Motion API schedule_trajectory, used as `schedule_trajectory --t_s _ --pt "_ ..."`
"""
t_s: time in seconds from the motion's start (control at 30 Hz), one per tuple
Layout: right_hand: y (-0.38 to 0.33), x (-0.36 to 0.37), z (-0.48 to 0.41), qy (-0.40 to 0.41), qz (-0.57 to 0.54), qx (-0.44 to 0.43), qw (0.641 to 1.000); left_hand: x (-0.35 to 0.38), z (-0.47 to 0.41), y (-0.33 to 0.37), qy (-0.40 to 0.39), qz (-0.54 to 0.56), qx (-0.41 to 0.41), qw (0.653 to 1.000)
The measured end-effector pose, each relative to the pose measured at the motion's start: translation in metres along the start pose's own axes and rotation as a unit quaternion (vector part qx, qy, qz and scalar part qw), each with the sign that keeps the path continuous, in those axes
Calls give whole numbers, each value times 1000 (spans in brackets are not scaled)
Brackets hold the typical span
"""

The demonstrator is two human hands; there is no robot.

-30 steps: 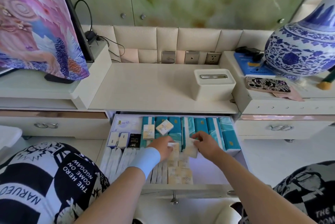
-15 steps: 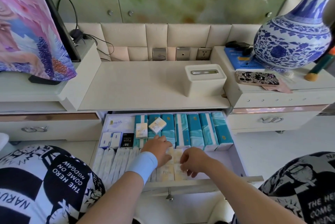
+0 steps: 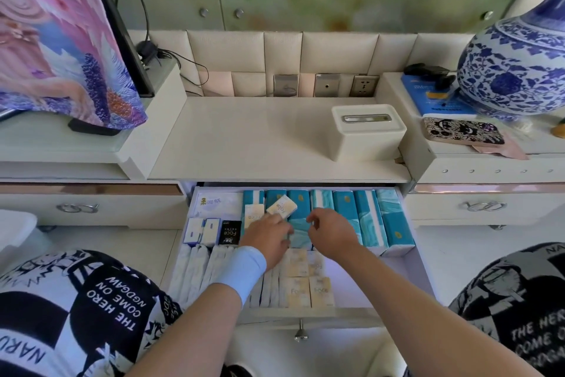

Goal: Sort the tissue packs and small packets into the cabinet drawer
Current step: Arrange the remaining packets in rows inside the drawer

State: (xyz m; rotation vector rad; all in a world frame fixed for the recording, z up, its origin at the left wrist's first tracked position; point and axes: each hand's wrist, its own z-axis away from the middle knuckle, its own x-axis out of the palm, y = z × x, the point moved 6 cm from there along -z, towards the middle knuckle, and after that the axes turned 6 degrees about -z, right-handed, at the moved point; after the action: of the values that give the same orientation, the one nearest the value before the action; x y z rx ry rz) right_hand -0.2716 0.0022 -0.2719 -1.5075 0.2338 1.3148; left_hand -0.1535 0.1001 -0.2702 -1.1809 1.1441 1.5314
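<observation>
Reaching over the open cabinet drawer (image 3: pixel 382 282), both hands hover above the middle of its contents. The left hand (image 3: pixel 269 236), with a pale blue wristband (image 3: pixel 244 269), lies knuckles-up over the teal tissue packs (image 3: pixel 345 208). Its fingers curl down and forward to the near edge of a tilted cream packet (image 3: pixel 282 207); I cannot tell whether they pinch it or only touch it. The right hand (image 3: pixel 333 234) sits just beside the left without touching it, its thumb and forefinger bent toward each other, slightly apart, with nothing visible between them.

The teal tissue packs stand in a row along the back of the drawer, from the middle to the right wall. The tilted cream packet lies on top of them, and a second cream packet (image 3: pixel 254 214) rests just to its left, also on the teal row. More cream packets (image 3: pixel 305 291) lie flat at the front of the drawer, below the wrists. Left of those runs a row of white wrapped packs (image 3: pixel 195 266). Behind that row sit two small white boxes (image 3: pixel 195 230) and a black packet (image 3: pixel 230 233), with a large white tissue pack (image 3: pixel 217 204) in the back left corner.

On the countertop (image 3: pixel 244 138) above stands a white tissue box (image 3: pixel 367 132). A blue-and-white vase (image 3: pixel 513 71), a phone in a patterned case (image 3: pixel 461 132) and a blue booklet (image 3: pixel 434 98) sit on the raised shelf to the right.
</observation>
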Motion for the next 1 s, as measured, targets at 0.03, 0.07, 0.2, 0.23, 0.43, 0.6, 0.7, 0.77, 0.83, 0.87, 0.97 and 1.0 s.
schedule_trajectory --t_s 0.03,0.07,0.2,0.23,0.43,0.6,0.7,0.77,0.83,0.87,0.97,1.0 --pt "-9 2 -5 3 12 -27 1000 -7 -1 -10 32 21 -26 999" --pt "-19 6 -9 -4 30 -55 998 -12 -1 -22 51 31 -51 997" --pt "-46 33 -22 -107 131 -121 978 -8 1 -59 -32 15 -135 990" --pt "-47 39 -24 -129 151 -123 972 -3 2 -65 -66 19 -142 987" --pt "-50 43 -35 -76 77 -108 988 -6 -1 -81 -76 19 -120 990" --pt "-45 42 -36 -48 82 -114 989 -10 2 -91 -95 -63 -88 990" --pt "-44 41 -31 -51 70 -113 990 -10 4 -90 -82 -25 -80 993" --pt "-40 37 -29 -55 61 -97 992 -14 7 -98 -76 -8 -97 992" --pt "-34 31 -26 -59 67 -90 992 -16 12 -107 -87 -11 -118 989" --pt "-31 29 -24 -62 71 -91 991 -16 15 -110 -96 -21 -122 988" --pt "-22 21 -17 -86 61 -83 991 -15 19 -109 -109 -41 -131 985" --pt "-18 18 -14 -95 54 -78 991 -16 20 -110 -112 -37 -141 983"
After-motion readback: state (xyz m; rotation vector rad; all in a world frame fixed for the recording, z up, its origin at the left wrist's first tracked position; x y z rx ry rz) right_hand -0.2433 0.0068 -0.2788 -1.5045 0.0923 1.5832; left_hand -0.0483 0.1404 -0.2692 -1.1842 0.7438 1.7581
